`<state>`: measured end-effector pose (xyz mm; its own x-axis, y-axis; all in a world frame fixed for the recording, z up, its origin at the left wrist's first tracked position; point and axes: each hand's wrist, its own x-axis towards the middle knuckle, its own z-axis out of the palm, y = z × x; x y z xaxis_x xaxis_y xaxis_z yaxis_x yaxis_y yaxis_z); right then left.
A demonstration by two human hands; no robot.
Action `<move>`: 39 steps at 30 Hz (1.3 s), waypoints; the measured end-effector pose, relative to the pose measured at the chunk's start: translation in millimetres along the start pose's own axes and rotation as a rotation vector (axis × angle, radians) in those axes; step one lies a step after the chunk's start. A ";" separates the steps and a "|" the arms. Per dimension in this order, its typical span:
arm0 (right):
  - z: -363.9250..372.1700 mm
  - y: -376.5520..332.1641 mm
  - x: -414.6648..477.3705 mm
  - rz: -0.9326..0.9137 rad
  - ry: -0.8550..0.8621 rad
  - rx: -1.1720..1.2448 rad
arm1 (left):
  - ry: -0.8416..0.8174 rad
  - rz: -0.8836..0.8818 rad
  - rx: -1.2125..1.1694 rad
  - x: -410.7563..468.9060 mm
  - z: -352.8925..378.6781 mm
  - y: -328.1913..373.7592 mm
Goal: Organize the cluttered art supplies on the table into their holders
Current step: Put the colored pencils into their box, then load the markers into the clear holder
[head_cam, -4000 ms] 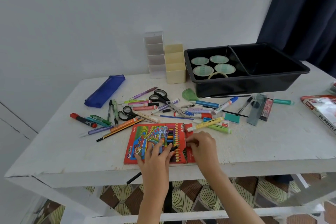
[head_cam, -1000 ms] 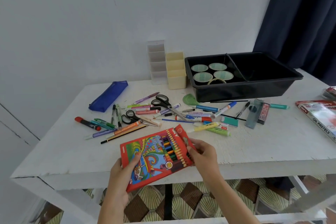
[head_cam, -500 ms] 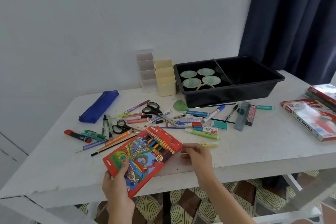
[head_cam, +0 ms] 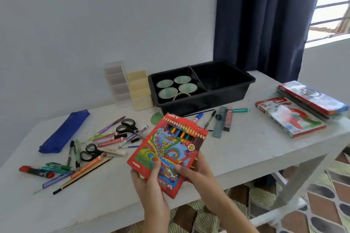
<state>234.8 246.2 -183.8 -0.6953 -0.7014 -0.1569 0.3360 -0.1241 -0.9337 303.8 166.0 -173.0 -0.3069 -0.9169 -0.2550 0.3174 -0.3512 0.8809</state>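
Gripping the pencil box (head_cam: 168,149) by its near end, left hand (head_cam: 149,181) and right hand (head_cam: 197,174) are holding it off the table (head_cam: 246,147), seemingly for stowing

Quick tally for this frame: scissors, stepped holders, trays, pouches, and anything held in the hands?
Scissors: 2, upper pair and lower pair
Stepped holders: 2, white holder and cream holder
Black tray: 1
Blue pouch: 1
Colour pencil box: 1, gripped by left hand and right hand
Total: 7
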 end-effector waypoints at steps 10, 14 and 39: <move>-170.0 -71.4 15.7 -0.086 0.486 -0.015 | -0.453 -0.084 0.258 -17.2 122.7 -64.1; -234.9 -80.5 23.6 -0.151 0.711 -0.106 | -0.559 -0.138 0.314 -35.2 172.3 -110.5; -340.8 -68.2 28.0 -0.462 0.897 -1.392 | -0.389 0.044 0.528 -101.4 304.9 -222.9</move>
<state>-24.2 474.2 -234.3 -0.8419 -0.1441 0.5200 -0.4034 0.8081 -0.4292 -9.4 395.0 -221.9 -0.6372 -0.7582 -0.1387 -0.1152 -0.0842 0.9898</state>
